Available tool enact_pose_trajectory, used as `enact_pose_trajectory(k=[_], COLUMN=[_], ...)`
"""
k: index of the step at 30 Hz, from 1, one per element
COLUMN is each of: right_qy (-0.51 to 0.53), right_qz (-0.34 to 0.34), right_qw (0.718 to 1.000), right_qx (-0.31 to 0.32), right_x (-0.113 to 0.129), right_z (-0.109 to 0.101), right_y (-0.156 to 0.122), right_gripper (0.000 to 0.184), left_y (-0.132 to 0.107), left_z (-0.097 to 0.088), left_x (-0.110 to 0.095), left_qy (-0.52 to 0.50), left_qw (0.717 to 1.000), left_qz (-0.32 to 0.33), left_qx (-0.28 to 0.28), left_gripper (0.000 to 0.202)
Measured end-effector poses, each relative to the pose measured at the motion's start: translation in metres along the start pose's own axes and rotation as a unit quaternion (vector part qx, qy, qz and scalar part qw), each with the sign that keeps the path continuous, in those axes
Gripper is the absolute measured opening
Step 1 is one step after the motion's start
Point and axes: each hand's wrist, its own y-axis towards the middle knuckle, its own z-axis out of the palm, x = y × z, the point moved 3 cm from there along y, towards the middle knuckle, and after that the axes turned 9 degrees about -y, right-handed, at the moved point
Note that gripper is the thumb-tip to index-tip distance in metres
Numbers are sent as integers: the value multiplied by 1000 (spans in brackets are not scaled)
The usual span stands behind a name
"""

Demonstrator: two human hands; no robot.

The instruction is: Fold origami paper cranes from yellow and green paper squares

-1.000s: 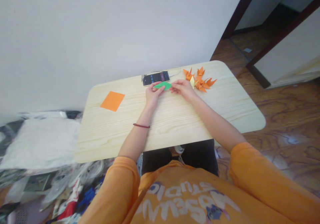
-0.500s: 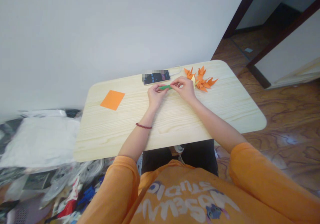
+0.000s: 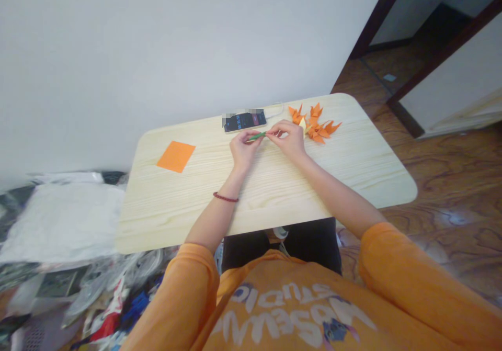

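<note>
A narrow piece of folded green paper (image 3: 257, 136) is held between my two hands above the table. My left hand (image 3: 243, 149) pinches its left end. The fingertips of my right hand (image 3: 288, 137) are closed on its right end. Just beyond my right hand lie several folded orange paper figures (image 3: 319, 127), with a yellow folded paper (image 3: 303, 125) among them, partly hidden by that hand. A flat orange paper square (image 3: 176, 156) rests on the left side of the table.
A phone (image 3: 245, 121) with a white cable (image 3: 277, 111) lies at the back of the pale wooden table (image 3: 274, 199), near the wall. Bags and mixed items (image 3: 66, 220) fill the floor at left. A doorway (image 3: 419, 32) stands at the far right.
The green paper looks narrower and slightly more tilted between my fingers. Both hands stay in nearly the same place.
</note>
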Motion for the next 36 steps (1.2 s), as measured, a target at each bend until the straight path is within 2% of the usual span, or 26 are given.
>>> enact_pose_trajectory(k=[15,32,36], right_qy=[-45,-41,-47], right_qz=[-7,0,-15], right_qw=[999,999,999], right_qx=[-1,-1,9], right_x=[-1,-3,-2], right_z=[0,-1,0], right_y=[1,1,1], right_gripper=[6,4,5], left_y=[-1,-1,0], left_z=[0,1,0], left_x=[-1,0,1], left_qy=[-4,-11,-7], left_qw=[1000,1000,1000], left_qz=[-2,-5,-2], left_qx=[0,7,7], left_gripper=[14,14,13])
